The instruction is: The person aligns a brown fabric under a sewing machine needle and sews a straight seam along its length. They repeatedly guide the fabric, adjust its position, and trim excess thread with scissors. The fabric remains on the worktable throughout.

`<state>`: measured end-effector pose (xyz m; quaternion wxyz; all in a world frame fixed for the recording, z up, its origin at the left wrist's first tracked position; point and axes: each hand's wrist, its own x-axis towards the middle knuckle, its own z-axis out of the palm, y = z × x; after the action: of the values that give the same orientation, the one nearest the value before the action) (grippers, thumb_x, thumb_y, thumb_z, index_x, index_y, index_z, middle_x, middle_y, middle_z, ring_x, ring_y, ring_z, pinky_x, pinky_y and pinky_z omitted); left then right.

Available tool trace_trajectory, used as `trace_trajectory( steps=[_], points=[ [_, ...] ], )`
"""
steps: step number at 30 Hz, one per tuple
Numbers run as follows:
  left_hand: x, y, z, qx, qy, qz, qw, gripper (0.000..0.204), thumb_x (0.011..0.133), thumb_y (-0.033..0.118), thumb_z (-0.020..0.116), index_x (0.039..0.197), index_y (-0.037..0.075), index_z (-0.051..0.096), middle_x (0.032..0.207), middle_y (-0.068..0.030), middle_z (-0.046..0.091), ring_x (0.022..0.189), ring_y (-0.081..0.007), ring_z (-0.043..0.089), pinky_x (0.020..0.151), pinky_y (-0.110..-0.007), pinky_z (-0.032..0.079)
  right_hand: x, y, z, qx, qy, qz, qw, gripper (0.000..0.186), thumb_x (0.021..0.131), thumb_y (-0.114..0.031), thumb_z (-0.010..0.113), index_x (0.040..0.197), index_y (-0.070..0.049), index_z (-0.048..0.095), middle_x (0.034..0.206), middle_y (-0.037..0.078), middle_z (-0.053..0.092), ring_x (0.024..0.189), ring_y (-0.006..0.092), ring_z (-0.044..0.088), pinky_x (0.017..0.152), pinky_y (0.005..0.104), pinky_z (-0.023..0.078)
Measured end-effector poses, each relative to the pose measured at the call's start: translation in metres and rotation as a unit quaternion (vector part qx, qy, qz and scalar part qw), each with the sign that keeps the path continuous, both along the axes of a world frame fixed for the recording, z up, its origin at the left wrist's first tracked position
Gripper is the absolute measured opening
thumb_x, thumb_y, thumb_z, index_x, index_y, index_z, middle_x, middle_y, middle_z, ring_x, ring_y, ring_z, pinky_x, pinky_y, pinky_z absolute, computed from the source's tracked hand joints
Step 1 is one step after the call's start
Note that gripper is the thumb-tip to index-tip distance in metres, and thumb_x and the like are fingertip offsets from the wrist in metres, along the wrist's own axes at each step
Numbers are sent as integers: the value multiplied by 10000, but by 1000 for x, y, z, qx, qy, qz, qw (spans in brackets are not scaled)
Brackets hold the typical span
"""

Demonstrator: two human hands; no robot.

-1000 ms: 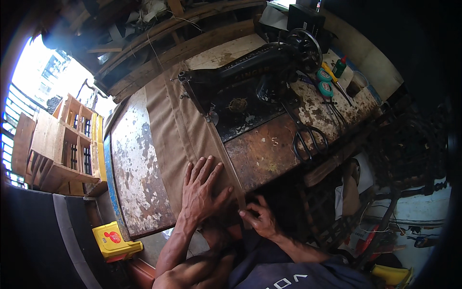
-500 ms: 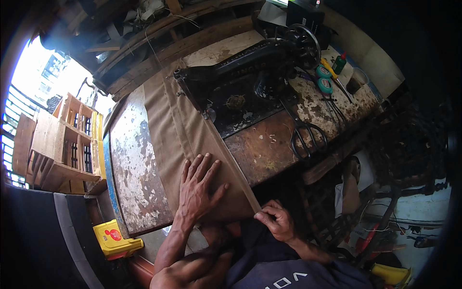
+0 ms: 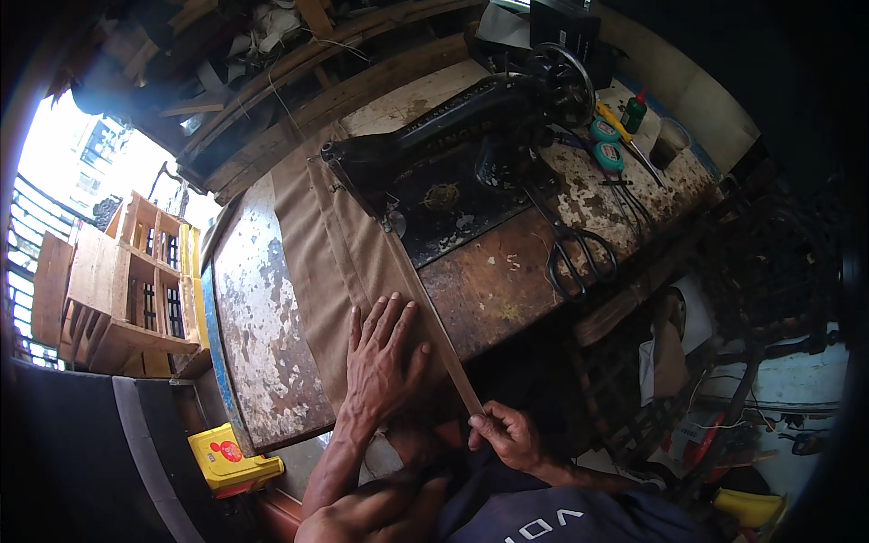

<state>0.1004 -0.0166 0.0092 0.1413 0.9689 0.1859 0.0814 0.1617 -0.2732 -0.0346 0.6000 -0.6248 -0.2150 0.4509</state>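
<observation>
A long piece of brown fabric (image 3: 330, 244) runs from beneath the needle end of a black sewing machine (image 3: 444, 136) down toward me. My left hand (image 3: 385, 357) lies flat on this fabric, its fingers stretched out and pointing away from me. At the near end of the fabric's right edge, which is folded into a narrow strip, my right hand (image 3: 509, 436) pinches the cloth between thumb and fingers. Where the stitching meets the machine, the needle is too small to make out.
Black scissors (image 3: 579, 258) rest on the worn wooden table (image 3: 262, 335). Behind them lie two teal round items (image 3: 606, 145), a yellow-handled screwdriver (image 3: 625, 131) and a green bottle (image 3: 635, 113). A wooden rack (image 3: 136, 281) and yellow container (image 3: 231, 460) stand left.
My right hand has shifted slightly down and left with the fabric edge in its pinch. The left hand remains flat on the cloth. The whole view has tilted a little.
</observation>
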Motion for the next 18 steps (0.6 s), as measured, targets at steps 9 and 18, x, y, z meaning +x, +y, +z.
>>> trace_trajectory(
  steps=[9, 18],
  points=[
    [9, -5, -3, -17, 7, -10, 1000, 728, 979, 484, 717, 1580, 108, 551, 1658, -151, 504, 1581, -344, 404, 1342, -567, 180, 3, -1, 6, -10, -9, 4, 1000, 247, 1107, -240, 664, 994, -33, 737, 798, 42, 771, 755, 112, 746, 693, 266, 563],
    [7, -5, -5, -13, -1, -6, 1000, 738, 965, 533, 731, 1560, 122, 581, 1666, -114, 504, 1593, -353, 376, 1334, -570, 195, 3, -6, -10, 11, -10, 13, 1000, 188, 1096, -164, 679, 1008, -14, 751, 824, 56, 780, 778, 118, 739, 711, 273, 563]
  ],
)
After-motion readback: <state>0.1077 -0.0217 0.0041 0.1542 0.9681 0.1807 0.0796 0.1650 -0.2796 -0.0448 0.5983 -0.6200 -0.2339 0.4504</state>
